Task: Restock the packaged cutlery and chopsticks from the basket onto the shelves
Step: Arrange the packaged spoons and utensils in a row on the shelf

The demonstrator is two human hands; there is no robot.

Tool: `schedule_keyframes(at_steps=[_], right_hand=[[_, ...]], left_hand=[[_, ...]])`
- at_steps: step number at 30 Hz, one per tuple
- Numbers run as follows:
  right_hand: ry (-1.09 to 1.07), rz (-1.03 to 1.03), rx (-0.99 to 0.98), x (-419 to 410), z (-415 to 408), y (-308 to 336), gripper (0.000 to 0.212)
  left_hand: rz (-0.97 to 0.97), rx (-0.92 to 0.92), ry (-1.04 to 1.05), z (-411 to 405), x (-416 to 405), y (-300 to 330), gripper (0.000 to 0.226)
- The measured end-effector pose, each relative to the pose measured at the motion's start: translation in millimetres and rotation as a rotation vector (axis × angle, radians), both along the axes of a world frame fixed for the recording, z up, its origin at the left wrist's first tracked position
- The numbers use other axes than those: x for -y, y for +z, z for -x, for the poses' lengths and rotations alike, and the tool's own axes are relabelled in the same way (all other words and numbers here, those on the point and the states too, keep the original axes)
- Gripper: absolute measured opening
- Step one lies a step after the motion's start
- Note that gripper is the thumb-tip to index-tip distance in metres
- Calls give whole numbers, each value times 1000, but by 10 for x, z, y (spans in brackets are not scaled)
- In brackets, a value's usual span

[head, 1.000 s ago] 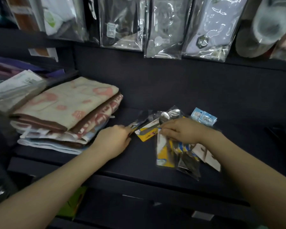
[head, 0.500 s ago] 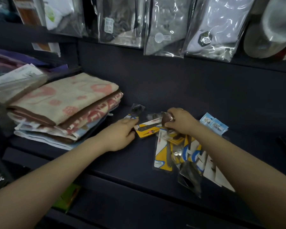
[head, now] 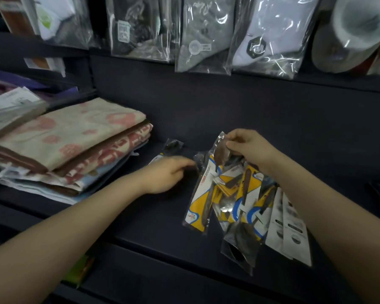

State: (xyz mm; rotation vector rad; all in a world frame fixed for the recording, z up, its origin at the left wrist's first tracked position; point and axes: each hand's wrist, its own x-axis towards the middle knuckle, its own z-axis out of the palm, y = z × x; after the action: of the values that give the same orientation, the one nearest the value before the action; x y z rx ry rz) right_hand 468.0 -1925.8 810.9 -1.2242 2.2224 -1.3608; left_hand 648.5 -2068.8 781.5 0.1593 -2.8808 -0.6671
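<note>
Plastic cutlery packets [head: 233, 194] hang pinched in right hand [head: 248, 148].

Cutlery packets [head: 235, 198]: glossy clear plastic, printed card backing. Towels [head: 70, 145]: soft matt cloth. Shelf [head: 154, 220]: matt dark surface.

Folded towels [head: 75, 148] stacked on dark shelf [head: 154, 224], left of left grip [head: 169, 172]; top towel beige with pink blotches, red-patterned and pale blue ones beneath. Clear-bagged paper pack [head: 11, 108] further left, resting on stack edge. Bagged socks [head: 270, 38] hanging in row above right grip [head: 246, 145]. Green packet [head: 79, 270] on lower level, below left forearm.
</note>
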Motion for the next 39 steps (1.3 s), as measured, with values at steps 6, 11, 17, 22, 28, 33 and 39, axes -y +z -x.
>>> schedule_keyframes(at_steps=[6,11,17,22,28,33,39], right_hand=[[287,-164,-193,375,-300,-9,8],[359,-439,-571,698,-376,-145,12],[192,-381,-601,708,-182,-236,14],[146,-323,-495,1136,-234,-148,9],[12,-410,-402,1419,-295,-268,25],[-92,-413,-276,1537,-223,-249,20],[-51,-447,-376,1341,-97,-75,22]], left_hand=[[226,119,123,-342,352,-134,43],[343,166,142,-547,322,-185,59],[289,112,128,-674,502,-284,79],[107,15,73,-719,483,-191,61],[137,146,62,-778,477,-258,75],[253,176,109,-639,504,-297,56],[276,158,107,-505,524,-264,53]])
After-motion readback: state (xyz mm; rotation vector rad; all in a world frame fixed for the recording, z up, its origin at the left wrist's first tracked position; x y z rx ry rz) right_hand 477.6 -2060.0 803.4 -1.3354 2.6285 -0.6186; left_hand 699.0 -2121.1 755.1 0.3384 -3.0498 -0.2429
